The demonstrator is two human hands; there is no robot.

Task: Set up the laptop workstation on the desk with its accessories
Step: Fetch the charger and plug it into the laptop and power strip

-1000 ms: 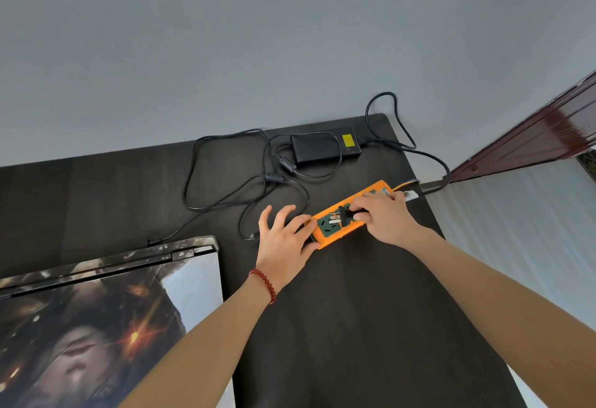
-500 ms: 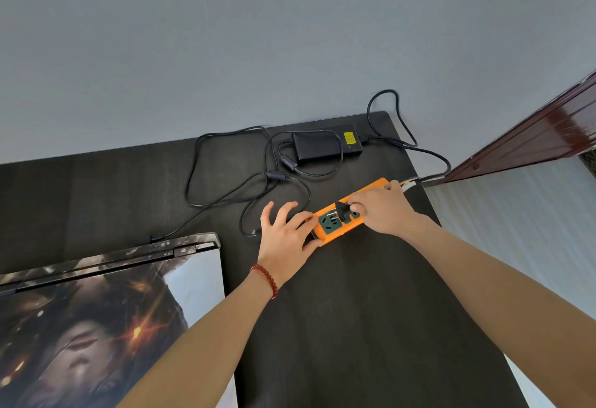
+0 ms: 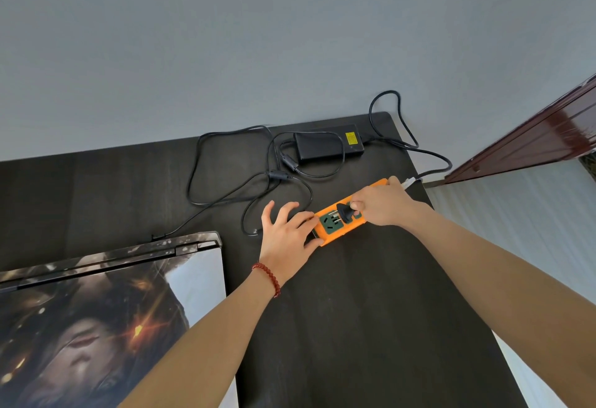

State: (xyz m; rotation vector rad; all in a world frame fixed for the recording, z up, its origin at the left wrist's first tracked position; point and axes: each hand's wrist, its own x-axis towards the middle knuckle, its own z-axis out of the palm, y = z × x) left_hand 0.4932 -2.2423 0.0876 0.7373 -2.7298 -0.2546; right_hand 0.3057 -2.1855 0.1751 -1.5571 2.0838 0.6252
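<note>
1. The orange power strip (image 3: 343, 217) lies on the dark tabletop (image 3: 354, 311) near its right edge.
2. The left hand (image 3: 285, 236) steadies the strip's near end — fingers spread and straight, thumb against the strip's front corner.
3. The right hand (image 3: 380, 203) has its grip pinched on a black plug (image 3: 344, 212), prongs just at the green socket face, not fully seated.
4. The black power adapter (image 3: 329, 146) sits near the tabletop's back edge, its cables looped beside it.
5. A closed laptop (image 3: 106, 311) with a printed lid lies at the left — one cable reaches its back edge.
</note>
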